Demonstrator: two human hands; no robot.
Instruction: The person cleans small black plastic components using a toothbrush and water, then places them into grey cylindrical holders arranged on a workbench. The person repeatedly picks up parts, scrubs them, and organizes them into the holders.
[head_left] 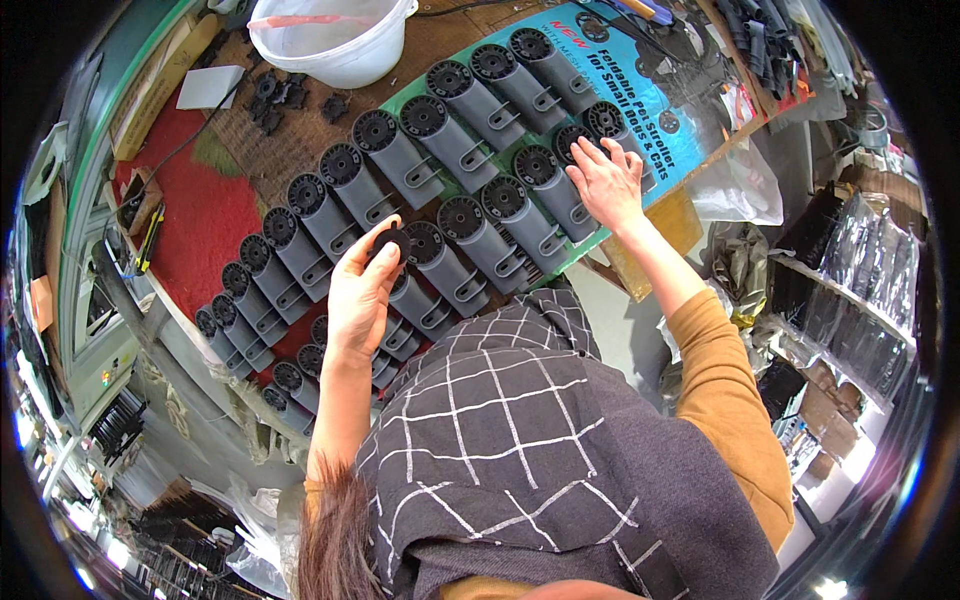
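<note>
Two long rows of dark grey plastic housings lie on the workbench, most topped by a round black slotted disc. My left hand is closed, pinching a small black round piece between thumb and fingers above the near row. Toward the right end of that row, my right hand reaches over the housings with fingers stretched and spread. Its fingertips are at the black disc of one housing and partly cover it. Whether they press on it, I cannot tell.
A white bucket stands at the back, beside loose black star-shaped pieces. A blue printed sheet lies under the right end of the rows. Further right are a clear plastic bag and shelves with wrapped dark parts.
</note>
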